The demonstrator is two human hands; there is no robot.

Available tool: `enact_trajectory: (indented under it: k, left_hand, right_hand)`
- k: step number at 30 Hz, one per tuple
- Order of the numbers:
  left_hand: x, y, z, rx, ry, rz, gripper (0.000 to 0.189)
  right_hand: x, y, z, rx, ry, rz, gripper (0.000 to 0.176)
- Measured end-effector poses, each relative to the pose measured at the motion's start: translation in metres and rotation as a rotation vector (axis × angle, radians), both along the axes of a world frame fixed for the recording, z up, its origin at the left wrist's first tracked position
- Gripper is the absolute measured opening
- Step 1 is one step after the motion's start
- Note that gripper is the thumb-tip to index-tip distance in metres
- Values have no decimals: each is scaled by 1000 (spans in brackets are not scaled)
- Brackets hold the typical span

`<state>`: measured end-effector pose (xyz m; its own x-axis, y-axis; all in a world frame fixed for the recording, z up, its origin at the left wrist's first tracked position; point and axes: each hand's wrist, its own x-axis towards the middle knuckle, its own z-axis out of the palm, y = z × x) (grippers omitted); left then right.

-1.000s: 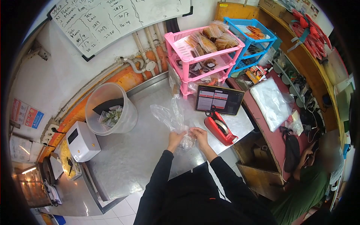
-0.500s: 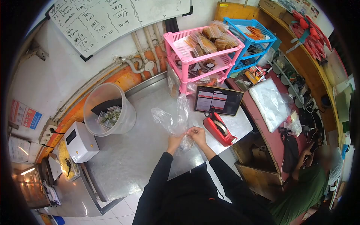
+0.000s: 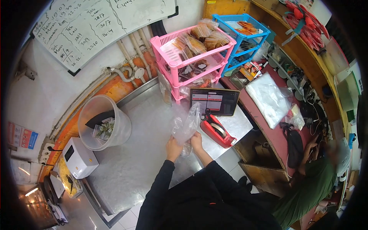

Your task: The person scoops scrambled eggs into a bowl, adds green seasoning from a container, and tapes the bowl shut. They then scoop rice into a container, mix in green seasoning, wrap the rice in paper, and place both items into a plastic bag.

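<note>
A clear plastic bag [image 3: 188,125] stands up between my hands above the steel table [image 3: 142,161]. My left hand [image 3: 174,148] is closed on its left side, low down. My right hand [image 3: 196,142] grips the right side at about the same height. The lower part of the bag hangs between my hands, and its contents are hard to make out. Just right of my right hand lies a red tape dispenser [image 3: 217,132], with black-handled scissors [image 3: 207,115] beside its far end. Behind the bag leans a tablet [image 3: 214,101] with a lit screen.
A clear tub [image 3: 124,128] with small packets stands left, near a white label printer [image 3: 79,158]. Pink [image 3: 174,73] and blue [image 3: 226,57] racks of packets stand at the back. Flat plastic bags [image 3: 268,99] lie right. Another person in a green sleeve [image 3: 312,188] is at lower right.
The bag's two loose ends, spread apart before, are now raised closer together. My hands have moved apart from their pinch at the bag's neck to its two sides. The view has shifted slightly.
</note>
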<state>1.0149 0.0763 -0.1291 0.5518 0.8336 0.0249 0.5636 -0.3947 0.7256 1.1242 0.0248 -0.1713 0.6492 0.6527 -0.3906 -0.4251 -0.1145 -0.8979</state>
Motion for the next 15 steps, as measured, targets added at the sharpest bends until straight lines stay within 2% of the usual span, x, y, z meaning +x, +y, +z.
enact_trajectory:
  k: [3, 5, 7, 8, 10, 11, 13, 15]
  left_hand:
    - [-2, 4, -10, 43, 55, 81, 38]
    - [-3, 9, -20, -202, -35, 113, 37]
    - [-1, 8, -34, -191, -76, 146, 37]
    - [0, 7, -41, -182, -121, 183, 37]
    - [2, 8, -53, -192, -144, 197, 37]
    - [5, 8, -48, -203, -170, 212, 37]
    - [13, 0, -26, -137, -94, 203, 33]
    - [15, -4, -6, -73, -17, 189, 29]
  right_hand:
    - [3, -3, -1, 40, 59, 20, 17]
    - [4, -6, 7, 44, 81, 32, 15]
    - [5, -13, 17, -225, -800, 266, 9]
    - [7, -15, 21, -224, -798, 265, 9]
    - [13, -18, 31, -279, -1133, 421, 6]
    - [14, -20, 41, -278, -1134, 416, 6]
    - [16, -25, 59, -402, -1119, 633, 6]
    - [23, -39, 63, -316, -1226, 637, 6]
